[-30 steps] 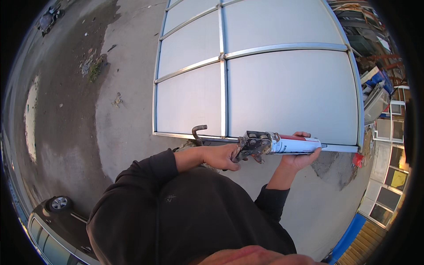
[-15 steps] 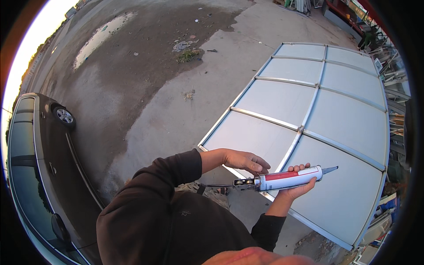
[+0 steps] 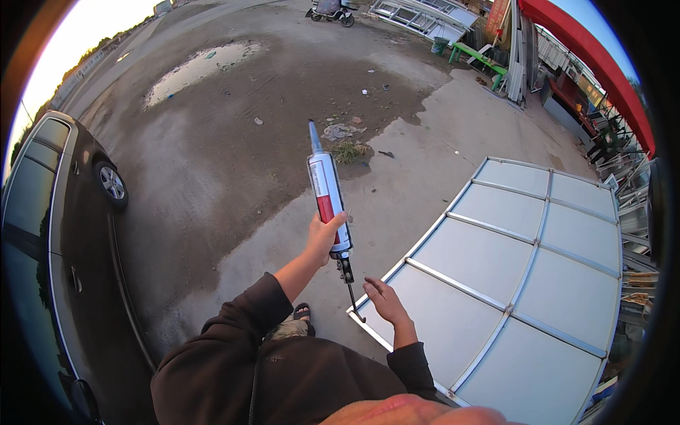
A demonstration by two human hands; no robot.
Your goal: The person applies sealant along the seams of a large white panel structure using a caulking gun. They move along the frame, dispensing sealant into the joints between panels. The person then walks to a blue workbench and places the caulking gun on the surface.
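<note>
A caulking gun (image 3: 339, 244) loaded with a white and red sealant tube (image 3: 323, 180) points up and away from me, its grey nozzle at the far end. My left hand (image 3: 324, 237) is closed around the lower part of the tube, the thumb lying across it. From the gun's rear the thin plunger rod (image 3: 352, 297) runs back toward me and ends in a hook. Just right of this rod, my right hand (image 3: 386, 301) is open with nothing in it, fingers partly stretched. The gun's trigger cannot be made out.
A large white panel with a metal frame (image 3: 460, 287) lies at my right. On the left stands a dark car (image 3: 92, 248). Farther off are a puddle (image 3: 202, 71), a green bench (image 3: 482, 60), a parked scooter (image 3: 331, 10) and stacked metal frames (image 3: 425, 18).
The caulking gun has passed from my right hand to my left and swung from pointing right to pointing away. My right hand has let go. The view has shifted, showing more of the far yard.
</note>
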